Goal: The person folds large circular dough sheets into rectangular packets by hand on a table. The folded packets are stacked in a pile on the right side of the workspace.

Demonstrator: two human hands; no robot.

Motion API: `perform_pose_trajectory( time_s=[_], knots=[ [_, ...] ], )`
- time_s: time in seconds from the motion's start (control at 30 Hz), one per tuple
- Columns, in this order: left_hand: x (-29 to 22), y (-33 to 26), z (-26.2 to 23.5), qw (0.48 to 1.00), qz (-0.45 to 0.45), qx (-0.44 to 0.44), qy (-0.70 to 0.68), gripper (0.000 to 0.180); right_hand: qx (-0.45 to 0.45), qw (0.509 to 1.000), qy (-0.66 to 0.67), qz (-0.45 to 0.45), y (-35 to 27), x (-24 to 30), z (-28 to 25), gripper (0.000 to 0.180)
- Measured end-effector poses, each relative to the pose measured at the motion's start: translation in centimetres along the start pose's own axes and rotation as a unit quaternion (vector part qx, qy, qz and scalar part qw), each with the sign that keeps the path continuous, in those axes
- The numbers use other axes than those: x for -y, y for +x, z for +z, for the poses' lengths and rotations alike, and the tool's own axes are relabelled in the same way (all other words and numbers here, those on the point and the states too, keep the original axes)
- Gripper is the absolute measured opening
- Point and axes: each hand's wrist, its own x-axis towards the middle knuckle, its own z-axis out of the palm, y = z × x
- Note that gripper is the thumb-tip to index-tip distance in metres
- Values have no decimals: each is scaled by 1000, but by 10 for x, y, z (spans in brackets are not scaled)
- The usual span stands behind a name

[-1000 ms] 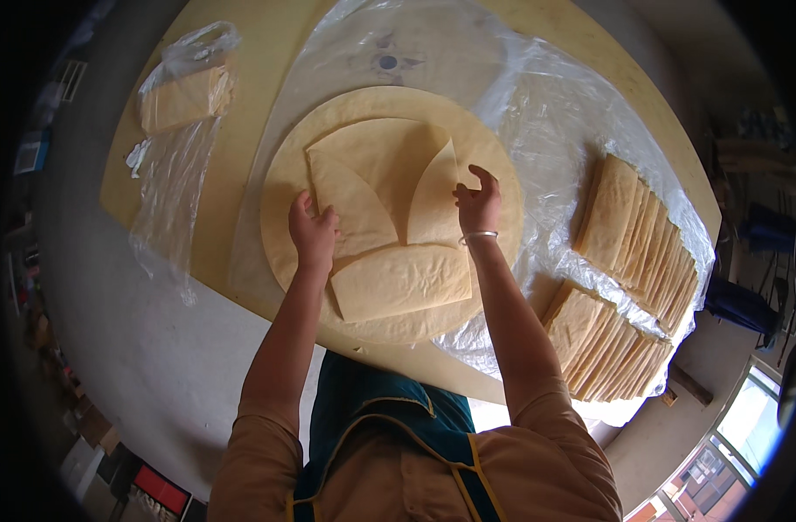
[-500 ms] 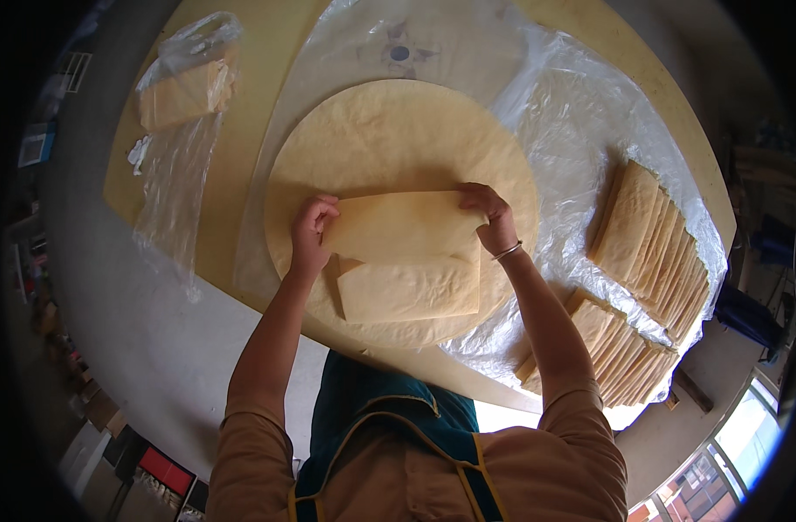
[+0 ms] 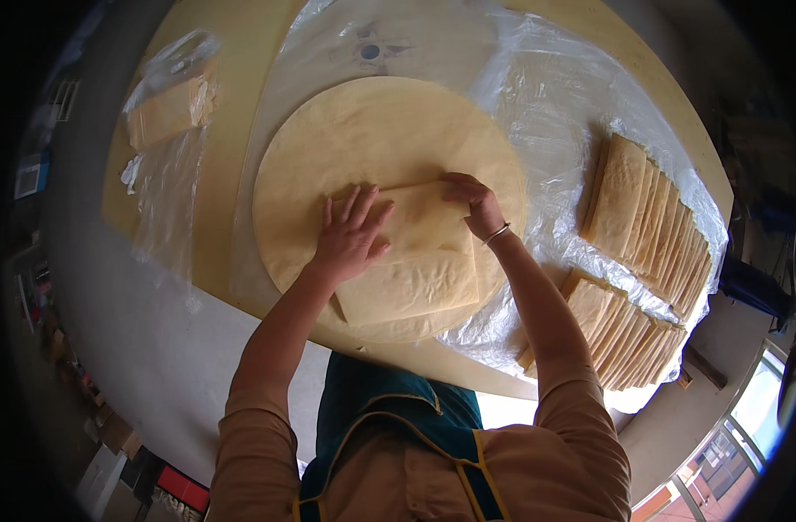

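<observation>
A wide, round stack of thin tan pancake sheets (image 3: 363,122) lies before me. On its near half rests a thin pancake (image 3: 415,287) folded into a rough rectangle, its upper flap turned down over the lower part. My left hand (image 3: 352,235) lies flat on the left of the flap, palm down, fingers spread. At the flap's upper right corner, my right hand (image 3: 478,206) has its fingers curled over the edge, gripping it; the thumb is partly hidden.
To the right, two rows of folded pancakes, a far row (image 3: 646,209) and a near row (image 3: 620,331), stand on clear plastic sheeting (image 3: 546,113). A clear plastic bag (image 3: 167,109) with tan folded pieces lies at the far left of the yellowish table (image 3: 232,165).
My left hand has let go of the flap's left corner and now presses flat on it. The flap has come down onto the folded pancake; my right hand stays at its corner.
</observation>
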Motion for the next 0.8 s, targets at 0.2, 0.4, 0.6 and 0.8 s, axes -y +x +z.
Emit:
perform_pose_trajectory(
  time_s=[0.2,0.4,0.6,0.8],
  knots=[
    [-1,-2,27,999,-32,18,33,81,-196,947,-252,29,-28,57,-20,36],
    [-24,-13,7,999,10,5,32,88,154,924,-345,63,-60,65,20,89],
    [-81,-96,13,993,94,41,53,75,153,928,-332,69,-67,52,25,86],
    [-98,-94,48,987,50,-87,127,60,141,931,-329,72,-63,66,24,82]
  ],
)
